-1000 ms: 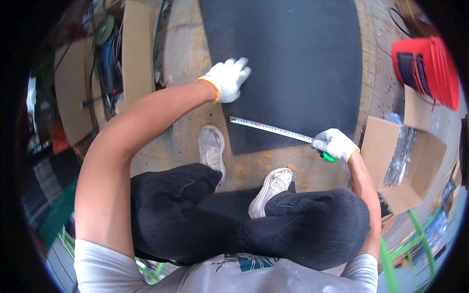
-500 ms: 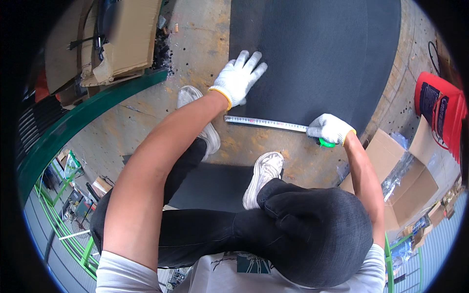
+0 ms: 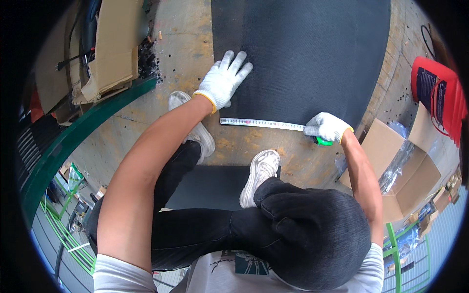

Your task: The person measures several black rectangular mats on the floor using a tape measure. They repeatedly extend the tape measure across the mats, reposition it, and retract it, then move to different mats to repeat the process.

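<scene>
A large black ribbed mat [image 3: 303,53] lies flat on the worn floor ahead of me. My left hand [image 3: 223,78], in a white knit glove, rests on the mat's left edge with its fingers spread flat. Gloved as well, my right hand [image 3: 326,128] is closed around a tape measure with a green case [image 3: 322,141], mostly hidden by the fingers. Its white blade [image 3: 261,123] stretches leftward along the mat's near edge, and the free end lies near the mat's near left corner, below my left hand.
Cardboard [image 3: 115,49] and a dark green curved beam [image 3: 93,115] stand at the left. To the right are a red container [image 3: 437,97] and an open cardboard box [image 3: 405,171] with clear plastic inside. A smaller black sheet [image 3: 210,188] lies beneath my legs, behind my shoes [image 3: 261,171].
The whole view has shifted a little, so the mat appears farther left. The tape's free end now sits closer to the mat's left corner. Both hands keep their poses.
</scene>
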`<state>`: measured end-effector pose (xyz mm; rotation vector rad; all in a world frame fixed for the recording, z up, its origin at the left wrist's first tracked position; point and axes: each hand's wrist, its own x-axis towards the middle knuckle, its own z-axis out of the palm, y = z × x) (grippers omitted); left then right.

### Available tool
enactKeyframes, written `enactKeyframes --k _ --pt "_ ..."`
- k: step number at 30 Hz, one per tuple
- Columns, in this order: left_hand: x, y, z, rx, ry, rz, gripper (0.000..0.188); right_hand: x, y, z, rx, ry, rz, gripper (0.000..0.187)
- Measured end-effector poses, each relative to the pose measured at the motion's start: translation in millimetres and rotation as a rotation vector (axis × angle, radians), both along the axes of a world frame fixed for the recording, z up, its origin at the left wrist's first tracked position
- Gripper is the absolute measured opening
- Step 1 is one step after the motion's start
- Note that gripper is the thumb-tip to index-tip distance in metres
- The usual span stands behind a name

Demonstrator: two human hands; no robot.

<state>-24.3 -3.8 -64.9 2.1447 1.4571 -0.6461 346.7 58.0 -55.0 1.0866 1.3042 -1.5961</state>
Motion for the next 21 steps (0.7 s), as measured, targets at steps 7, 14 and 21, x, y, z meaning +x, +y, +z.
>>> enactKeyframes --k 7,14,21 --pt "-3.6 -0.6 1.8 0.03 -0.049 -0.002 0.128 5.6 -10.5 -2.6 0.069 0.049 -0.047 0.032" --pt "-2.9 1.2 4.4 0.038 -0.038 -0.011 0.124 3.1 -15.1 -6.0 0.089 0.07 -0.029 0.034" --pt "-9.2 -2.0 5.3 0.049 -0.049 -0.05 0.127 4.6 -10.4 2.5 0.137 0.095 0.066 0.048"
